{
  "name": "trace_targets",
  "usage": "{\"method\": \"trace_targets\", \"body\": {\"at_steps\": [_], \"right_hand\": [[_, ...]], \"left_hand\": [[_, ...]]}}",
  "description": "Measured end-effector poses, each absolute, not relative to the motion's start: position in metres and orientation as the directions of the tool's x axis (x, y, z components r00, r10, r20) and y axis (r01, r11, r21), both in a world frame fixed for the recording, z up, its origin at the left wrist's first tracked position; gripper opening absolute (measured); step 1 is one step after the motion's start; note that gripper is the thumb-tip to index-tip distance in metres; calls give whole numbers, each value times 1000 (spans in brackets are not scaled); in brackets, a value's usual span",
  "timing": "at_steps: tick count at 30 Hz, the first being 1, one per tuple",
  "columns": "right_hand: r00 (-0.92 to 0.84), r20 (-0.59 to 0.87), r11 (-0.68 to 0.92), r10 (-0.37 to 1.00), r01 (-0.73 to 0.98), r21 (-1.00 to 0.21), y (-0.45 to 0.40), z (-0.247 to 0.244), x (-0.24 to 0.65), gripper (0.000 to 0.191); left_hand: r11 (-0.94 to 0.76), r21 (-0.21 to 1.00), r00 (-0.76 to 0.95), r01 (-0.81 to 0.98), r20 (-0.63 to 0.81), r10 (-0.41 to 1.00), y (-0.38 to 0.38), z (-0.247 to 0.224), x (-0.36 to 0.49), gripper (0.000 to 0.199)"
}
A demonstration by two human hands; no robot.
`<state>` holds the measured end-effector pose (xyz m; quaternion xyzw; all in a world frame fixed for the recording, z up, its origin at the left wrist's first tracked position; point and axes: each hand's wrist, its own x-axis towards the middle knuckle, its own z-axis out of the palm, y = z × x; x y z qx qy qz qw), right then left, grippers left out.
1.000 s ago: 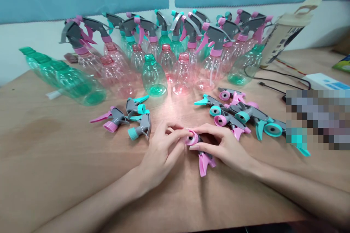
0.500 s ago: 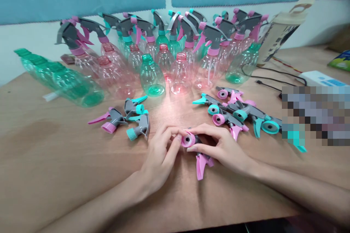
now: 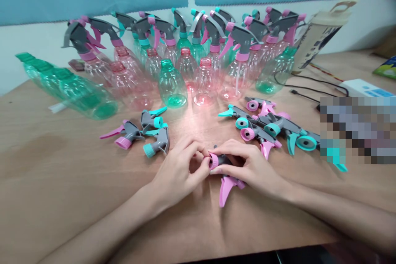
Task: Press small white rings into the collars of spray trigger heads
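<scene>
Low over the front of the table, a grey spray head (image 3: 228, 189) with a pink collar and pink trigger is between my hands. My right hand (image 3: 244, 161) grips it around the collar and neck, thumb below and fingers above. The fingertips of my left hand (image 3: 185, 165) are pinched at the collar's open end, which faces left; whether they hold a small part there is hidden. Loose spray heads lie to both sides: a small group (image 3: 130, 134) at the left in pink and turquoise, a larger pile (image 3: 262, 132) at the right.
Behind stand several clear bottles, such as a green open one (image 3: 172, 86) and a pink open one (image 3: 204, 84); many others wear spray heads. A row of green bottles (image 3: 86, 95) is at the left. A cream tumbler (image 3: 321, 29), black cable (image 3: 309, 86) and white box (image 3: 366, 90) are right.
The spray head has turned so its collar opening, which faced me, points left toward my left fingertips. My left hand's fingers have closed in at the opening.
</scene>
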<state>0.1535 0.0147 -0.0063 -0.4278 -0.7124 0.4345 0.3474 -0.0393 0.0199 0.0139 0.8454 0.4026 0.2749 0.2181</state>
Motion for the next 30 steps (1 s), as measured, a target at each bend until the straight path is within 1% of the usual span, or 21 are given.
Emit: {"method": "trace_targets", "body": {"at_steps": [2,3,4,5,9,12,15,17,19,21,22,24,25,27,30], "right_hand": [[-393,136,275,910,324,-905,14,-6,154,20],[-394,144,285,908,328,-901,14,-5,154,20],[-394,151,294,907,332,-897,14,-5,154,20],[-395,156,300,905,337,-892,14,-4,154,19],[-402,152,312,903,370,-875,13,-3,155,21],[-453,173,375,874,403,-835,14,-3,155,26],[-523,196,457,830,435,-776,14,-2,154,27],[-538,192,468,821,438,-768,14,-2,154,22],[-525,188,442,830,414,-796,14,-1,154,18],[-466,180,381,867,384,-841,13,-1,154,15],[-425,169,344,889,377,-860,13,0,155,14],[-364,139,282,921,374,-883,12,0,155,14],[-361,123,264,924,374,-889,12,0,155,15],[-395,102,256,913,359,-898,10,1,154,20],[-406,96,244,909,331,-911,10,1,153,23]], "left_hand": [[-696,434,610,572,342,715,23,15,-42,13],[-734,377,643,565,355,678,24,15,-43,14],[-756,350,665,552,362,653,25,15,-45,14],[-766,351,673,538,367,641,26,15,-46,14],[-735,443,637,513,378,672,27,11,-47,12],[-723,474,617,503,388,684,26,6,-46,12],[-742,444,618,502,417,667,23,4,-44,11],[-762,401,617,508,448,647,21,5,-42,10],[-790,349,610,504,503,612,18,9,-41,10],[-800,313,553,512,592,586,16,15,-42,12],[-787,318,497,529,636,590,15,18,-43,13],[-733,391,352,557,688,634,16,21,-45,13],[-701,441,289,560,689,665,17,21,-47,13],[-662,508,248,551,658,711,19,17,-48,11],[-677,497,348,543,601,720,19,9,-47,11]]}}
